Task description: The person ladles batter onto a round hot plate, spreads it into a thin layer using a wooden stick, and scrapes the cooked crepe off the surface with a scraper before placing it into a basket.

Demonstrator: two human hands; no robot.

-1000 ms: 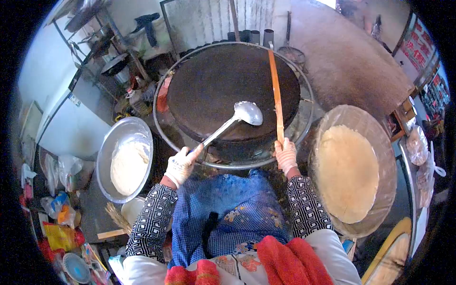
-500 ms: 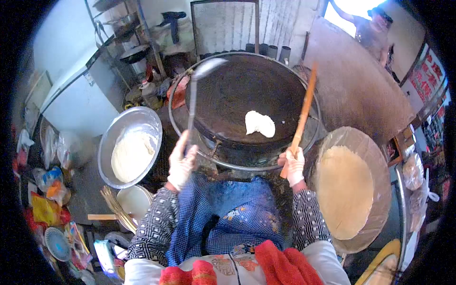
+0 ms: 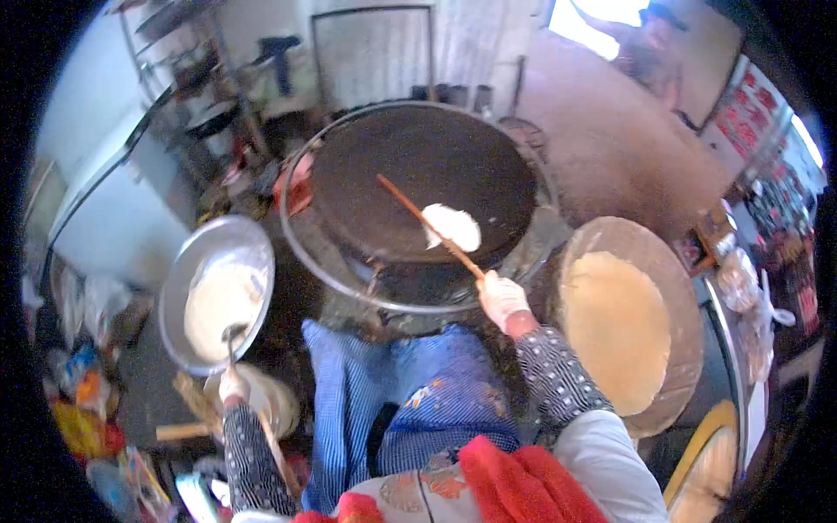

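My left hand (image 3: 233, 383), gloved, is closed round the handle of a metal ladle (image 3: 233, 333), whose bowl is at the batter (image 3: 220, 305) in the metal basin (image 3: 169, 301) on the left. My gloved right hand (image 3: 503, 298) grips one end of a long wooden spreader (image 3: 408, 201). The spreader slants up and left over the round black griddle (image 3: 418, 157), crossing a white patch of batter (image 3: 459, 228) near the griddle's front. Whether it presses on the batter I cannot tell.
A lined round basket (image 3: 689, 349) with a thin pale flatbread (image 3: 615, 327) stands at the right. A bucket (image 3: 277, 405) and a straw brush (image 3: 193, 397) sit below the basin. A metal ring (image 3: 293, 235) surrounds the griddle. A person (image 3: 649, 52) is at the back right.
Batter has appeared on the griddle since the earliest frame. My left hand has brought the ladle down and left to the basin. The spreader has swung leftward from the griddle's right side over the batter.
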